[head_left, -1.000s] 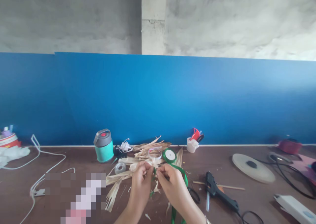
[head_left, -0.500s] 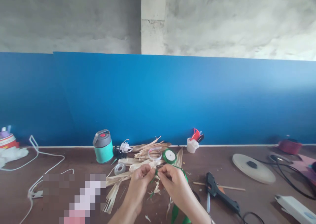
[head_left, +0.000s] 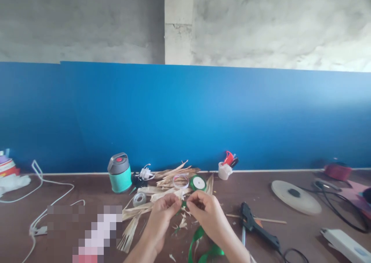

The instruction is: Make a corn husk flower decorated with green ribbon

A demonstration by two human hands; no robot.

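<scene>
My left hand [head_left: 164, 212] and my right hand [head_left: 206, 212] meet close together above the brown table, fingertips pinched. A small bit of green ribbon [head_left: 183, 204] shows between them, pinched at both sides. A longer loop of green ribbon [head_left: 191, 246] hangs or lies below my right hand, partly hidden behind the forearm. Just beyond the hands stands a spool of green ribbon [head_left: 198, 183] with a white centre. Dried husk strips [head_left: 136, 211] spread out to the left and behind. Under the hands lies a small pale-and-green scrap piece [head_left: 182, 223].
Right of the hands lie a black glue gun [head_left: 257, 227], a thin stick [head_left: 272, 220] and a round lid [head_left: 295, 197]. Behind are a turquoise container [head_left: 120, 181], a tape roll [head_left: 139, 199] and a white cup of pens [head_left: 224, 172]. White cables [head_left: 48, 209] trail at left.
My hands have moved slightly apart, the right one shifting a little right. The green ribbon below my right hand has swung left into a wider loop. The view has shifted slightly.
</scene>
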